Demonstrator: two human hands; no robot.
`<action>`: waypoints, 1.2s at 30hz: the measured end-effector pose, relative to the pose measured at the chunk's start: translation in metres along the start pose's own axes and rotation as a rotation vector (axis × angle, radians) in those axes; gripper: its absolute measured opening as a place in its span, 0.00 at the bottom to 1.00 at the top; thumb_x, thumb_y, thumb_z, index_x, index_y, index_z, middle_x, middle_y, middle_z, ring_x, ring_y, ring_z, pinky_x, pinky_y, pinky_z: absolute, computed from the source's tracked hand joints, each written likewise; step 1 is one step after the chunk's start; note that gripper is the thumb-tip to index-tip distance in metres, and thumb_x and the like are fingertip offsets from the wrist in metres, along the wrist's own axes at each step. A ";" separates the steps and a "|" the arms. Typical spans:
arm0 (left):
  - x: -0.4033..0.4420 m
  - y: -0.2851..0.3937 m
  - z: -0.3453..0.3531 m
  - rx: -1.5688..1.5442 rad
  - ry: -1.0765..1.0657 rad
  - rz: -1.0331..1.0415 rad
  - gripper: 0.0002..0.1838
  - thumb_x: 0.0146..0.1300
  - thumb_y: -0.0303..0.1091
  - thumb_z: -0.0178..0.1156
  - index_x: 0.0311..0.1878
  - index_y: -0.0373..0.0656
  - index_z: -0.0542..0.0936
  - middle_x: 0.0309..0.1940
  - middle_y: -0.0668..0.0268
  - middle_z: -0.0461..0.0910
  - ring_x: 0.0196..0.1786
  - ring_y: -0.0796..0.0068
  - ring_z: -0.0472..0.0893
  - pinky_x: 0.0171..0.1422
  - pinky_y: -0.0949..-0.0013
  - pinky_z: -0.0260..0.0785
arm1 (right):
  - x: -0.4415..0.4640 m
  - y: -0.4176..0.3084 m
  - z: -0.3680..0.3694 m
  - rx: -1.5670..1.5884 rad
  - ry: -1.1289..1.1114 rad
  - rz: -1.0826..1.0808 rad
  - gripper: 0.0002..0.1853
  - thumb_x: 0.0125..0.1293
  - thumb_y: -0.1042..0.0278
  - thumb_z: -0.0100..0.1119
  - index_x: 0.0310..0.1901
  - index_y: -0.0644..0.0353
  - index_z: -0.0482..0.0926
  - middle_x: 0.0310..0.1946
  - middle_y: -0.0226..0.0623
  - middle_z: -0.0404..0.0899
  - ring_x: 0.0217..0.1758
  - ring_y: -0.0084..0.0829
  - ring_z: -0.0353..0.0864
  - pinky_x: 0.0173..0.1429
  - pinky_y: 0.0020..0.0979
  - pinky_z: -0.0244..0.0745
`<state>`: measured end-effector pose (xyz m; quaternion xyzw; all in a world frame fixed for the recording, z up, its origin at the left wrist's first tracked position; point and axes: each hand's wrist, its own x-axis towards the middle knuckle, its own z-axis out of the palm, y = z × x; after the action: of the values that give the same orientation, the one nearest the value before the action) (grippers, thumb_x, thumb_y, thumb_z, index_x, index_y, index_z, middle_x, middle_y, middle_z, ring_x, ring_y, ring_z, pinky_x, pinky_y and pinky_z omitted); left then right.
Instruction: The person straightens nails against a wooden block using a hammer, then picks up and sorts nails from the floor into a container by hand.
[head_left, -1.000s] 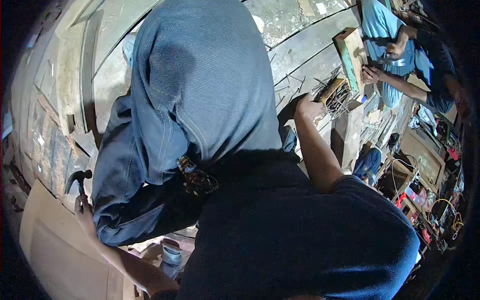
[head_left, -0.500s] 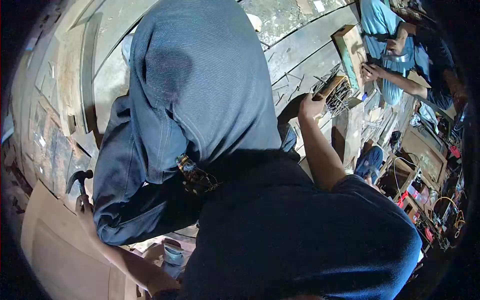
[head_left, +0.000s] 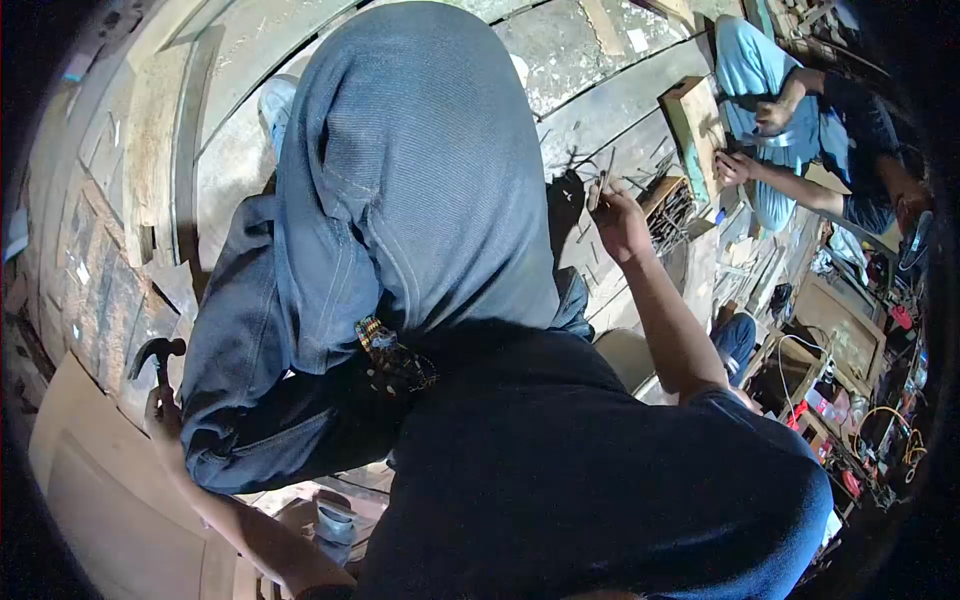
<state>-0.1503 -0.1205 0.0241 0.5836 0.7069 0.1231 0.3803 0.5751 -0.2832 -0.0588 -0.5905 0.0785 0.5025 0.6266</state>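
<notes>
My left hand (head_left: 163, 415) is closed around the handle of a claw hammer (head_left: 158, 352), whose head points up at the left, beside my jeans-covered leg. My right hand (head_left: 622, 222) pinches a thin nail (head_left: 601, 187) between its fingertips, up at the right of my raised knee. Just beyond it, a small wooden box (head_left: 662, 192) holds many long nails (head_left: 674, 218). More loose nails lie on the planks around the box.
A co-worker sits at the upper right, one hand on a wooden block (head_left: 694, 128), the other holding a metal object (head_left: 772, 138). A timber beam (head_left: 150, 160) and a brown panel (head_left: 110, 490) are at the left. Wooden frames (head_left: 838, 320), cables and clutter lie at the right.
My right hand has let go of the nail box and moved a little left, with a nail now in its fingertips. The box is lower in view. My left hand still holds the hammer.
</notes>
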 end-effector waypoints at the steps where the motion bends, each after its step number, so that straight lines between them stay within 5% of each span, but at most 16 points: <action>1: 0.000 0.000 0.000 -0.006 0.011 0.019 0.15 0.71 0.44 0.49 0.34 0.44 0.73 0.16 0.80 0.56 0.19 0.90 0.54 0.22 0.78 0.43 | 0.004 -0.006 0.003 -0.005 -0.104 0.029 0.16 0.67 0.79 0.43 0.56 0.66 0.67 0.40 0.41 0.77 0.41 0.32 0.78 0.48 0.29 0.74; 3: 0.004 -0.020 0.001 0.059 0.059 0.034 0.15 0.71 0.45 0.49 0.34 0.44 0.73 0.16 0.80 0.57 0.19 0.90 0.55 0.21 0.77 0.43 | 0.012 -0.009 0.010 -0.082 -0.112 0.033 0.17 0.67 0.80 0.41 0.57 0.65 0.67 0.42 0.41 0.76 0.46 0.33 0.78 0.49 0.29 0.76; 6: 0.008 -0.021 -0.008 0.153 0.030 -0.018 0.16 0.70 0.46 0.49 0.35 0.43 0.75 0.14 0.79 0.57 0.18 0.90 0.55 0.21 0.77 0.42 | 0.016 -0.008 0.021 -0.196 -0.113 -0.015 0.16 0.67 0.79 0.41 0.56 0.64 0.68 0.39 0.37 0.76 0.37 0.28 0.78 0.41 0.25 0.74; 9: 0.008 -0.017 -0.009 0.108 0.008 -0.150 0.17 0.70 0.47 0.50 0.33 0.43 0.75 0.13 0.79 0.57 0.17 0.89 0.56 0.20 0.77 0.42 | 0.031 0.003 0.006 -0.523 0.008 -0.170 0.13 0.67 0.77 0.45 0.52 0.64 0.71 0.31 0.29 0.71 0.25 0.18 0.65 0.30 0.20 0.61; 11: 0.005 0.003 -0.005 0.077 -0.034 -0.180 0.17 0.70 0.46 0.50 0.32 0.43 0.74 0.13 0.79 0.58 0.17 0.89 0.56 0.21 0.76 0.42 | 0.040 0.009 -0.007 -0.982 -0.104 -0.387 0.12 0.67 0.75 0.48 0.51 0.63 0.71 0.32 0.28 0.72 0.27 0.19 0.68 0.33 0.21 0.65; 13: 0.004 0.012 0.001 -0.012 0.052 -0.206 0.16 0.70 0.45 0.50 0.31 0.43 0.73 0.14 0.79 0.58 0.18 0.89 0.55 0.21 0.76 0.43 | 0.034 0.005 0.003 -1.295 -0.167 -0.571 0.11 0.63 0.76 0.53 0.48 0.63 0.74 0.35 0.40 0.76 0.37 0.30 0.76 0.44 0.29 0.71; 15: 0.001 0.033 -0.002 0.054 -0.092 -0.242 0.16 0.70 0.44 0.50 0.31 0.43 0.73 0.15 0.79 0.59 0.19 0.89 0.55 0.22 0.77 0.44 | 0.046 0.002 0.004 -1.464 -0.187 -0.816 0.10 0.61 0.76 0.55 0.44 0.63 0.76 0.35 0.45 0.77 0.39 0.38 0.78 0.44 0.33 0.72; 21: 0.000 0.043 0.003 0.184 -0.002 -0.336 0.15 0.69 0.43 0.51 0.33 0.41 0.74 0.17 0.77 0.59 0.22 0.86 0.57 0.26 0.76 0.48 | 0.088 -0.017 0.041 -1.434 0.008 -1.011 0.06 0.59 0.73 0.57 0.38 0.62 0.77 0.33 0.44 0.77 0.33 0.43 0.78 0.39 0.34 0.72; 25: -0.001 0.050 0.002 0.136 0.024 -0.351 0.15 0.69 0.43 0.52 0.32 0.41 0.75 0.17 0.78 0.60 0.21 0.89 0.57 0.24 0.77 0.47 | 0.107 -0.006 0.051 -1.639 0.052 -1.119 0.08 0.58 0.67 0.59 0.38 0.59 0.78 0.36 0.43 0.76 0.40 0.46 0.76 0.44 0.40 0.71; 31: -0.003 0.042 0.003 0.161 0.030 -0.272 0.15 0.69 0.43 0.52 0.32 0.41 0.75 0.15 0.78 0.59 0.19 0.89 0.57 0.22 0.77 0.46 | 0.121 -0.003 0.051 -1.663 0.103 -1.049 0.07 0.61 0.67 0.57 0.39 0.59 0.76 0.34 0.43 0.75 0.40 0.43 0.76 0.45 0.38 0.71; 33: -0.003 0.043 0.002 0.150 0.021 -0.298 0.16 0.69 0.44 0.51 0.33 0.40 0.75 0.14 0.78 0.60 0.18 0.88 0.58 0.22 0.77 0.47 | 0.122 -0.008 0.046 -1.319 0.042 -0.720 0.07 0.65 0.67 0.55 0.39 0.61 0.75 0.30 0.38 0.74 0.36 0.34 0.75 0.41 0.32 0.70; 34: -0.003 0.038 0.001 0.130 0.003 -0.281 0.17 0.69 0.45 0.51 0.34 0.40 0.75 0.14 0.77 0.61 0.18 0.88 0.58 0.22 0.76 0.47 | 0.120 -0.010 0.044 -1.320 0.045 -0.723 0.07 0.65 0.67 0.55 0.39 0.61 0.75 0.30 0.38 0.74 0.36 0.34 0.75 0.41 0.32 0.70; 36: -0.001 0.036 -0.003 0.089 -0.066 -0.280 0.18 0.69 0.48 0.52 0.35 0.41 0.75 0.14 0.76 0.61 0.18 0.87 0.60 0.22 0.76 0.48 | 0.113 -0.016 0.038 -0.718 0.045 -0.525 0.09 0.67 0.68 0.52 0.45 0.62 0.75 0.32 0.33 0.75 0.34 0.28 0.74 0.41 0.28 0.70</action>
<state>-0.1261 -0.1103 0.0490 0.4995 0.7730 0.0181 0.3906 0.6225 -0.1876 -0.1153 -0.7815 -0.2398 0.3087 0.4863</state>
